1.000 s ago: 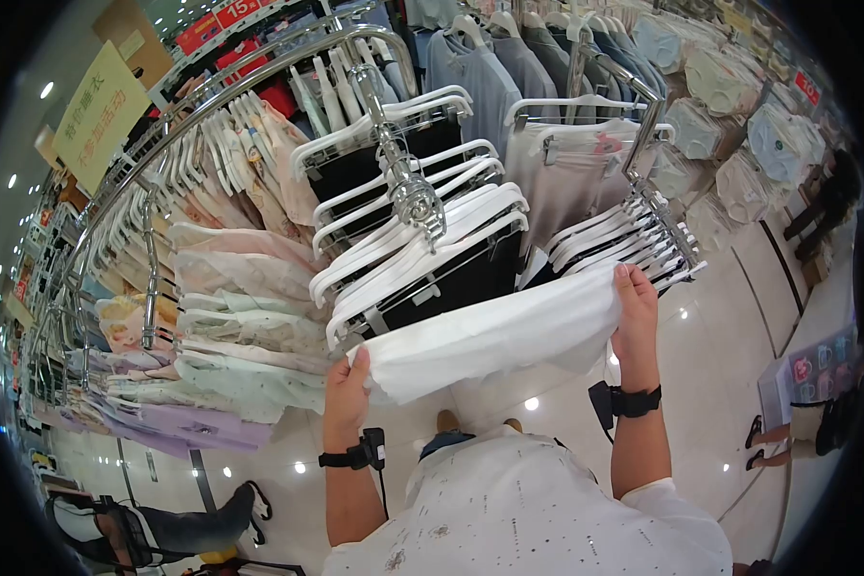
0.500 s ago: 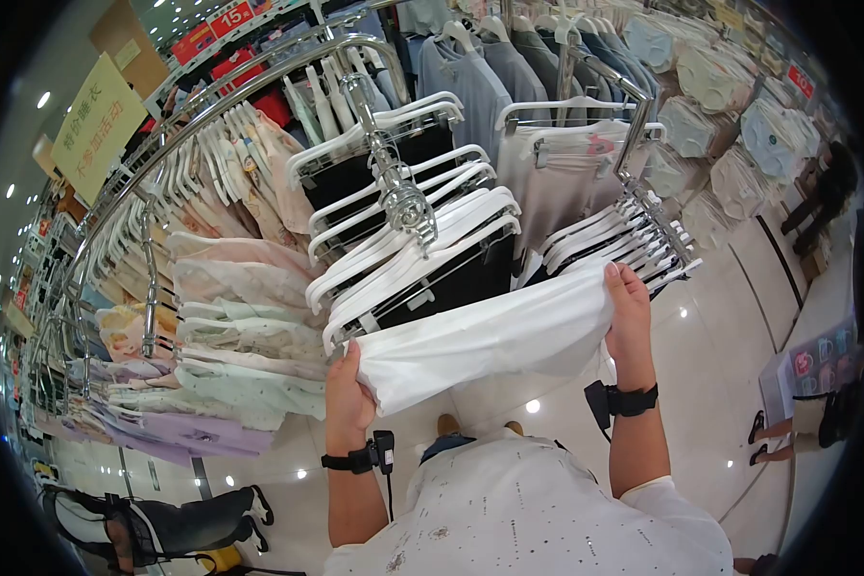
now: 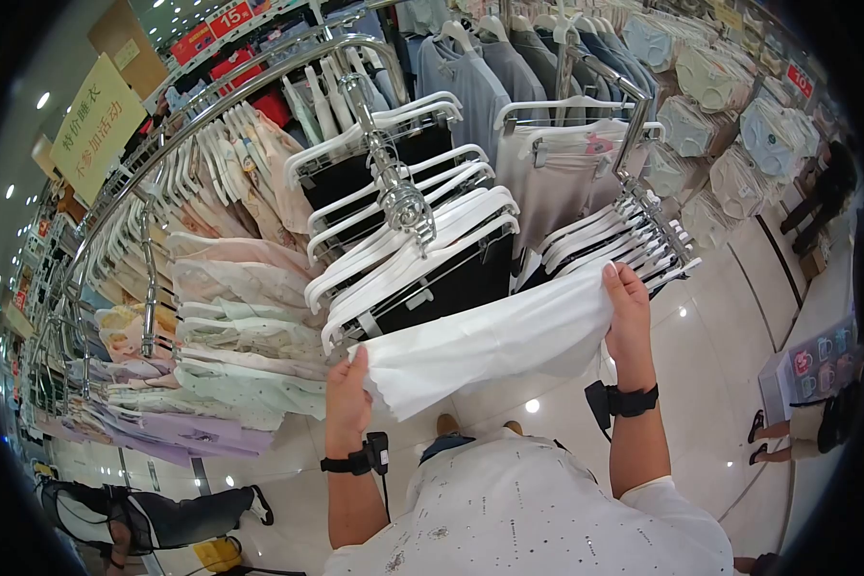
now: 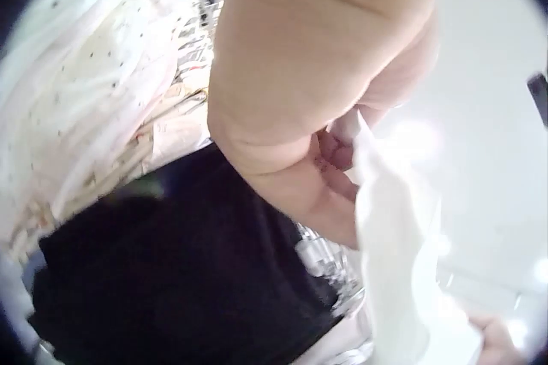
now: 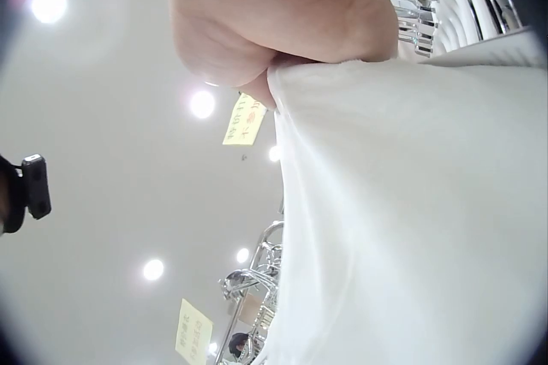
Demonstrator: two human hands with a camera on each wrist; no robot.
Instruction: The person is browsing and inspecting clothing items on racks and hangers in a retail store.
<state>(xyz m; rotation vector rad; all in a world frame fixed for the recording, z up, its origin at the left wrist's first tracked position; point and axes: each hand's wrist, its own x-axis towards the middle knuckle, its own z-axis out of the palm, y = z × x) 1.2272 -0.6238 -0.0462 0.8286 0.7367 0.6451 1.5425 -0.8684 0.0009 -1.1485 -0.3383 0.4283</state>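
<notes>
It's bright in here: round lamps (image 5: 203, 104) burn white overhead and glare back off the glossy floor (image 3: 677, 360). The head view curves into black corners; the 2 wrist views are softer and hazy, the left nearly bleaching out the white cloth (image 4: 390, 254).

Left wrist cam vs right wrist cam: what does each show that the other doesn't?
Left wrist only: the black garment, the pale dotted garment and the left hand pinching.
Right wrist only: two yellow signs.
Both: the white garment, and the right hand, just a sliver at the left view's edge.
</notes>
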